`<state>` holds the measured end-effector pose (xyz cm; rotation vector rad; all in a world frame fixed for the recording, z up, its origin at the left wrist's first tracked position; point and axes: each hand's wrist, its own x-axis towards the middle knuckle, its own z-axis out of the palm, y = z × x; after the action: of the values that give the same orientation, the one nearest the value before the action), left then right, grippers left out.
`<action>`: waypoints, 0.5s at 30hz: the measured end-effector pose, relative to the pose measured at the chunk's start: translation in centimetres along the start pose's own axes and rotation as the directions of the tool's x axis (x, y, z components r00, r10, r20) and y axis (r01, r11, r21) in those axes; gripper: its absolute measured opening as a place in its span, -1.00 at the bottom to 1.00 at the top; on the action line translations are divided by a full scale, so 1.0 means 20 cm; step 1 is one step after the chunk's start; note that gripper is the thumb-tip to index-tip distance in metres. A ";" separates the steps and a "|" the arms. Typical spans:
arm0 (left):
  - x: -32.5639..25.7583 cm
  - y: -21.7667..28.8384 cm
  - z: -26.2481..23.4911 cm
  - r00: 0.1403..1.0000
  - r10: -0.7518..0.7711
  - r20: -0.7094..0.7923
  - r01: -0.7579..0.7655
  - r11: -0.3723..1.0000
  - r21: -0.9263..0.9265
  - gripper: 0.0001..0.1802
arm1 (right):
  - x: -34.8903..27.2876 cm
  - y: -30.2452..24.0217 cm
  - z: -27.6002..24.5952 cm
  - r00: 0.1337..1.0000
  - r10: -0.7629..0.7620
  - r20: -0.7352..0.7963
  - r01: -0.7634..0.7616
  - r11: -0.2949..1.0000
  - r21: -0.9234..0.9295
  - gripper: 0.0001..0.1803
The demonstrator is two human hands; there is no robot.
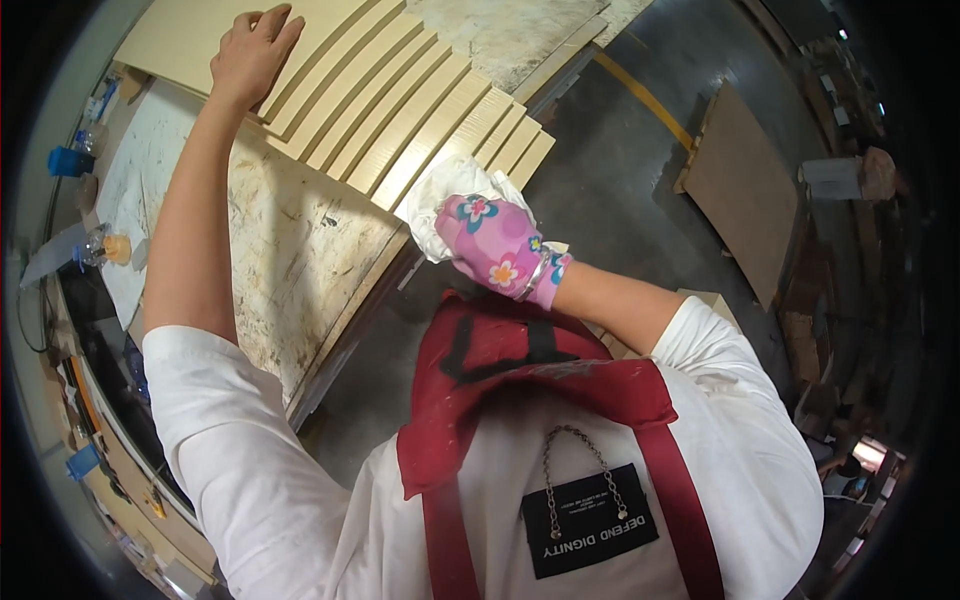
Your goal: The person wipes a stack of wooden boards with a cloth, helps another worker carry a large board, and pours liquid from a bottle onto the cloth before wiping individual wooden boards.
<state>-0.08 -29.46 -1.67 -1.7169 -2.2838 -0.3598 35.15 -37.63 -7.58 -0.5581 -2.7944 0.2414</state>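
Pale yellow boards (410, 135) lie fanned out in a stepped stack, their long edges overlapping. My right hand (497, 240), in a pink flowered glove, is closed around a crumpled white cloth (440, 190). The cloth touches the near ends of the boards toward the right of the stack. My bare left hand (257, 55) rests on the wide topmost board (185, 40) close to its right edge, fingers bent slightly and apart. The glove hides part of the cloth.
The boards lie on a worn, stained worktable (290, 230). A large brown panel (745, 190) stands to the right on the grey floor, beside a yellow floor line (645, 100). Bottles and a blue container (70, 163) are along the left side.
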 end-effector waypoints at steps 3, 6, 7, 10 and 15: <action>0.00 -0.03 0.00 1.000 -0.018 0.011 0.018 1.000 -0.015 -0.45 | 0.05 0.15 -0.03 0.976 0.185 0.114 -0.199 0.972 0.121 -0.59; 0.04 0.04 -0.02 1.000 -0.001 0.022 0.003 0.996 -0.088 -0.46 | 0.06 0.33 -0.08 0.924 0.382 -0.010 -0.380 0.921 0.083 -0.65; 0.05 0.05 -0.02 1.000 0.022 0.014 -0.021 0.993 -0.113 -0.47 | 0.05 0.26 -0.03 0.886 0.465 0.003 -0.463 0.881 0.096 -0.69; 0.10 0.09 0.00 0.988 0.153 0.001 -0.150 0.971 -0.187 -0.50 | -0.06 0.01 0.19 0.961 0.278 -0.009 -0.267 0.931 0.249 -0.71; 0.00 -0.10 0.04 0.997 0.068 0.046 -0.051 0.952 -0.301 -0.52 | -0.04 0.13 0.02 0.972 0.174 0.159 -0.216 0.927 0.307 -0.70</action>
<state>-2.12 -29.74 -2.60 -1.9550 -2.3050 -0.6859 36.57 -35.58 -8.63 -0.7607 -2.7332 0.7874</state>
